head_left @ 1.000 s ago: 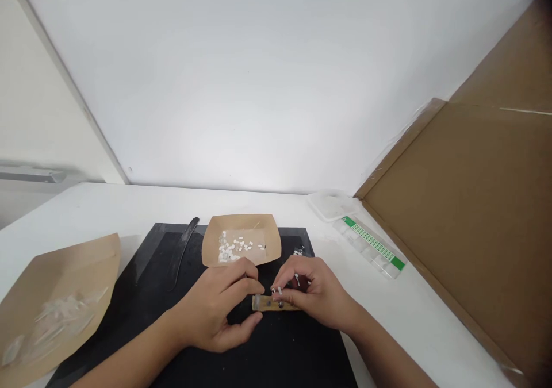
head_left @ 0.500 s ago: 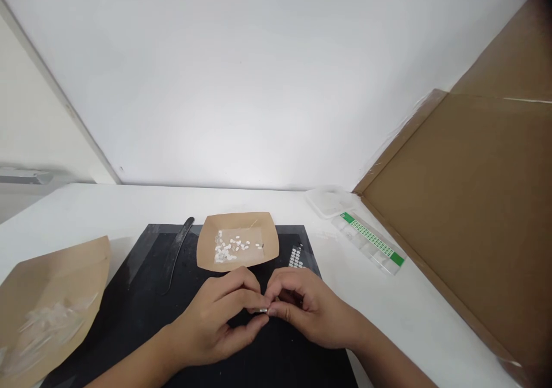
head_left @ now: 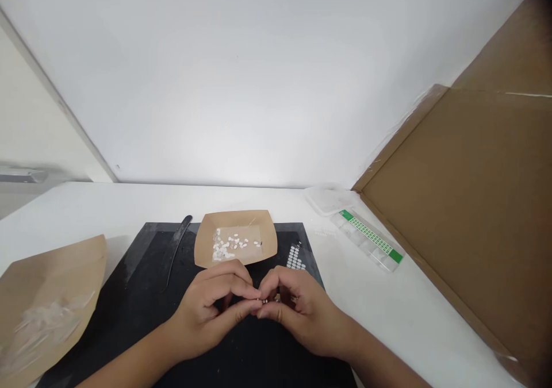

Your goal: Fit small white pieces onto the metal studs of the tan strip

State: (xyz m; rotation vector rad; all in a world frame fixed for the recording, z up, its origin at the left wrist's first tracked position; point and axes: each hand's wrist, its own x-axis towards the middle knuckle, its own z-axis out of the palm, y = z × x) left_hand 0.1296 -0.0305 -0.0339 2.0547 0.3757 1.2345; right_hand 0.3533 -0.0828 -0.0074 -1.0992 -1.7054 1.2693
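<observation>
Over the black mat (head_left: 259, 365), my left hand (head_left: 215, 307) and my right hand (head_left: 297, 307) meet fingertip to fingertip. Both pinch a small shiny metallic piece (head_left: 264, 301) between thumb and fingers; most of it is hidden, so its kind is unclear. Just beyond my fingers stands a brown paper tray (head_left: 269, 244) with small white oval pieces (head_left: 222, 250) inside. A sheet of white oval stickers (head_left: 295, 257) lies on the mat behind my right hand.
A dark curved flat tool (head_left: 176, 253) lies at the mat's left. Another paper tray (head_left: 86, 256) at far left holds clear plastic pieces (head_left: 47, 325). To the right are a green-striped clear package (head_left: 371, 235), a translucent container (head_left: 330, 199) and a cardboard panel (head_left: 466, 215).
Both hands have shifted slightly left and up, with fingertips drawn closer together. Less of the metallic piece shows at the left fingertips. The whole view has shifted a little.
</observation>
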